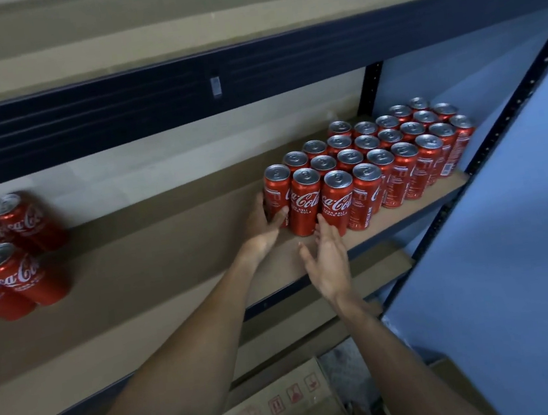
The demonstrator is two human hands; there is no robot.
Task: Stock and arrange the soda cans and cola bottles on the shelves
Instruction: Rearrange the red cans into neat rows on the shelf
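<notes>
A block of Coca-Cola cans was ranked at the right end of the shelf. Its end can was grasped by the left hand; the right hand was held flat, released. Four loose cans were unaligned far left, and no bottles were seen.

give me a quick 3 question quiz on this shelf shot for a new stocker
1. True or false: the left hand holds the corner can of the big block.
2. Which hand is open, with straight fingers? A: left hand. B: right hand.
3. Fill in: the small group at the left end of the shelf has ___ cans.
Key: 1 true; 2 B; 3 four.
</notes>
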